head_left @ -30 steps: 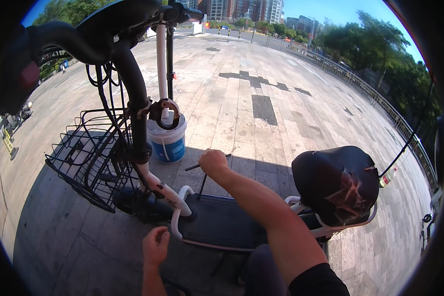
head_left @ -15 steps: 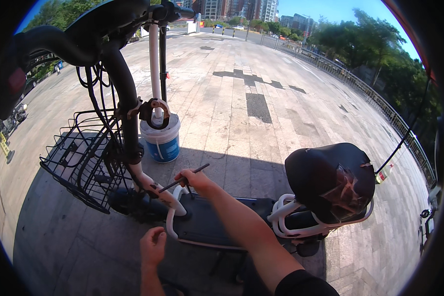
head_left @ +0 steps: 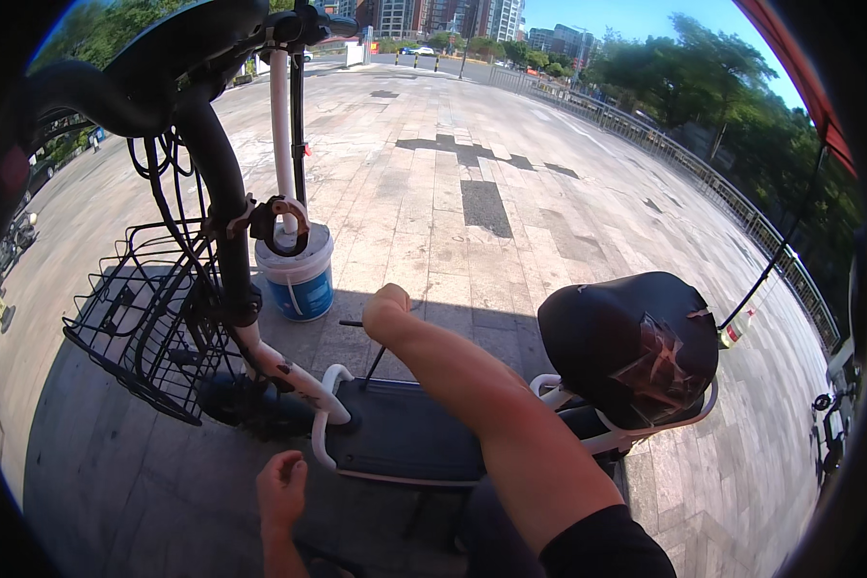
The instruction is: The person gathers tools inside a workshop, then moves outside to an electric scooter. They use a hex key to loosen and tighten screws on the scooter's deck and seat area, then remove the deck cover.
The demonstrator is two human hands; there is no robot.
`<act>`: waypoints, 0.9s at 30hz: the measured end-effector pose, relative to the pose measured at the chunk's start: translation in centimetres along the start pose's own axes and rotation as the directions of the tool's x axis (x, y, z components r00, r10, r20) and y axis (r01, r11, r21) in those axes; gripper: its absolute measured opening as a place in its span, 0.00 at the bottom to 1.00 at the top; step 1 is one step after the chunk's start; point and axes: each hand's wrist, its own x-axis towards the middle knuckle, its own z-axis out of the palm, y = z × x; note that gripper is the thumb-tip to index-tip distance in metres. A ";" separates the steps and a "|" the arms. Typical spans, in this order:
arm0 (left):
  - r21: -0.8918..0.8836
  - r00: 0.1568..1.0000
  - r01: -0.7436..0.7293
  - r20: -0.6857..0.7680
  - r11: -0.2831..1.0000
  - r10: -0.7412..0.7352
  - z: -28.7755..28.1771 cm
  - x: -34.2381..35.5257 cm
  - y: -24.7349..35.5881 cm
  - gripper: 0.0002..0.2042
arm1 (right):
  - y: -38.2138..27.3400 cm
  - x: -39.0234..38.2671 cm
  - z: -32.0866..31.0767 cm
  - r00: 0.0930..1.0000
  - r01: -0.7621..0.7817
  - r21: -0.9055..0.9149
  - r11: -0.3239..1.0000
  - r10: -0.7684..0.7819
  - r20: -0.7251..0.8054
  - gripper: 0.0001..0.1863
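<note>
My right hand grips a black T-handle wrench over the front of the scooter's footboard. One end of the crossbar sticks out left of the fist, and its thin shaft slants down to the board next to the white tube frame. The hand itself hides the rest of the handle. Lower down, my left hand hangs left of the footboard, apart from it, with fingers curled in; whether anything lies in them is hidden.
A wire basket and the black steering column stand to the left, a white-and-blue bucket behind them. The dark seat, patched with tape, is at right. A bottle stands on the paving beyond, near a metal railing.
My right hand has turned the wrench's crossbar and risen slightly, its wrist now bent over the handle. The left hand stays curled beside the footboard. The whole view has shifted a little.
</note>
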 end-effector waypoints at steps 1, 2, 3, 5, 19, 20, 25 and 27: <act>-0.005 1.000 0.000 0.000 1.000 0.000 0.1 0.0 0.1 0.10 | 0.2 0.1 0.3 0.990 0.006 0.083 0.997 0.006 -0.141 0.14; -0.015 1.000 0.020 -0.006 1.000 -0.020 0.1 0.0 0.1 0.10 | 0.2 0.1 0.9 0.957 0.021 0.148 0.989 0.023 -0.290 0.14; -0.015 1.000 -0.008 -0.008 1.000 0.008 0.2 0.0 0.2 0.10 | 0.2 0.1 1.7 0.907 0.073 0.222 0.972 0.028 -0.419 0.13; -0.016 1.000 -0.018 -0.016 1.000 0.018 0.3 0.0 0.3 0.10 | -0.1 -0.1 3.7 0.764 0.161 0.184 0.970 -0.005 -0.645 0.13; -0.029 1.000 -0.028 0.009 0.999 0.028 1.2 0.4 0.1 0.09 | -5.6 1.6 9.7 0.872 0.332 0.598 -0.730 -0.005 -0.490 0.26; -0.015 1.000 -0.021 -0.002 1.000 0.021 1.1 0.5 0.2 0.09 | -4.9 1.7 9.8 0.886 0.279 0.652 -0.705 -0.073 -0.459 0.25; 0.003 0.999 -0.048 -0.008 0.999 0.048 0.3 0.3 -0.1 0.09 | -2.3 2.2 8.0 0.852 0.161 0.892 -0.423 -0.397 -0.341 0.17; 0.011 0.999 -0.043 -0.014 0.999 0.043 0.0 0.2 -0.3 0.09 | -2.1 2.0 6.2 0.808 0.181 0.980 -0.078 -0.556 -0.194 0.13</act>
